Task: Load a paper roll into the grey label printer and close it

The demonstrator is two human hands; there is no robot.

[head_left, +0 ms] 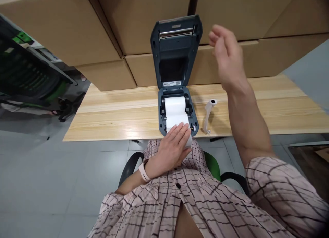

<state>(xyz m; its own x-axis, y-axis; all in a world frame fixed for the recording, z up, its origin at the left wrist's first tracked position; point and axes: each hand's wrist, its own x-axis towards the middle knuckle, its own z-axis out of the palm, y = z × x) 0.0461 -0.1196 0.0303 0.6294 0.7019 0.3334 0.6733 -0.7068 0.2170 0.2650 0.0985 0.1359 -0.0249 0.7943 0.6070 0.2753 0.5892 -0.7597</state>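
Observation:
A dark label printer (pixel 194 120) stands on the wooden table with its lid (pixel 173 52) swung up and back. Inside sits a white paper roll (pixel 175 104), its strip running over the front edge towards me. My left hand (pixel 174 142) lies flat on that strip, fingers stretched out and pressing it at the printer's front. My right hand (pixel 227 54) is raised in the air to the right of the lid, fingers loosely bent and a little blurred, with nothing visible in it. Right of the printer stands a small roll with a loose white strip (pixel 207 114).
Cardboard boxes (pixel 154 22) are stacked along the back of the wooden table (pixel 120 111), close behind the lid. I sit in a chair with green parts (pixel 212 166). Another dark chair (pixel 33 70) stands at the left. Grey tiled floor (pixel 77 173) shows below.

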